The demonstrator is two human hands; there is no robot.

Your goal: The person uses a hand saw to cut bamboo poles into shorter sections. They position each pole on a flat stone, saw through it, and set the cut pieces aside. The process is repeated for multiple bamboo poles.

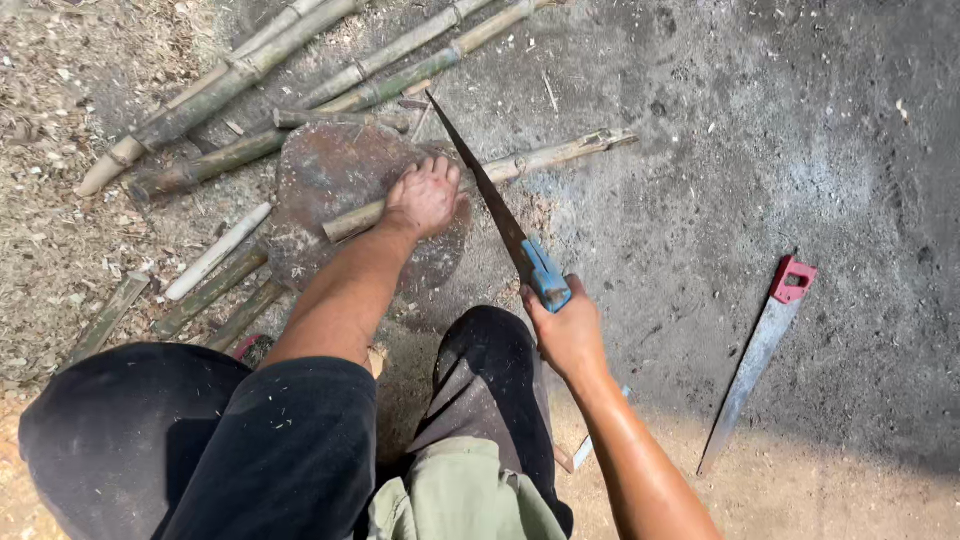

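One bamboo pole (520, 165) is lying across a round wooden block (330, 175), its long axis rising toward the upper right. The left hand (422, 198) is pressing it down, fingers curled over it. The right hand (568, 335) is gripping a blue-handled saw (495, 210) crossing the pole. More bamboo (250, 65) is lying beyond; a red-handled saw (760, 350) is lying on the concrete floor (780, 130), well apart.

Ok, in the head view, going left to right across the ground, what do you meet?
Pile of bamboo poles → left hand pressing a bamboo pole on the round block → blue-handled saw gripped by the right hand → red-handled saw lying apart on the concrete.
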